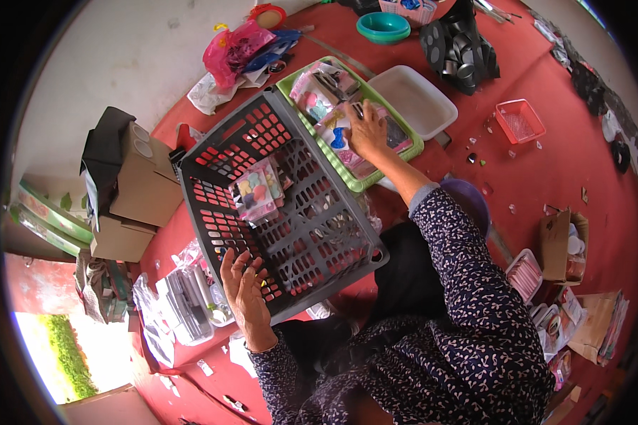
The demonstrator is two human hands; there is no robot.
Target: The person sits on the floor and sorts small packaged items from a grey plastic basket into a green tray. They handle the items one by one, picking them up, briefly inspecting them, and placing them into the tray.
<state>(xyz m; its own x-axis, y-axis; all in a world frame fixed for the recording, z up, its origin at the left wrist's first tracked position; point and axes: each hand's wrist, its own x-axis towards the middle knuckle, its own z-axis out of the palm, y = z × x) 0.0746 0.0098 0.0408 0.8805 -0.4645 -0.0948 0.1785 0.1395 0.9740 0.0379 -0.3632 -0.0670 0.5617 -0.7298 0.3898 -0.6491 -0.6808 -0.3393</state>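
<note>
A black slatted plastic crate (319, 212) stands in front of me, with several clear packets of colourful pieces (258, 188) lying at its left inside. My left hand (246, 289) is at the crate's near left rim, fingers spread, holding nothing. Against the crate's far right side is a green plastic basket (359, 186) filled with packets. My right hand (367, 130) reaches over these packets, fingers bent down; whether it grips one is not clear. A blue bow-shaped piece (338, 138) lies beside its fingers.
A white tray (441, 101) lies beyond the green basket. Black bag of metal tins (460, 53), teal basins (384, 26) and a small red basket (521, 121) are farther off. Cardboard boxes (146, 186) stand left; a purple basin (465, 199) is by my right arm. Scraps litter the red floor.
</note>
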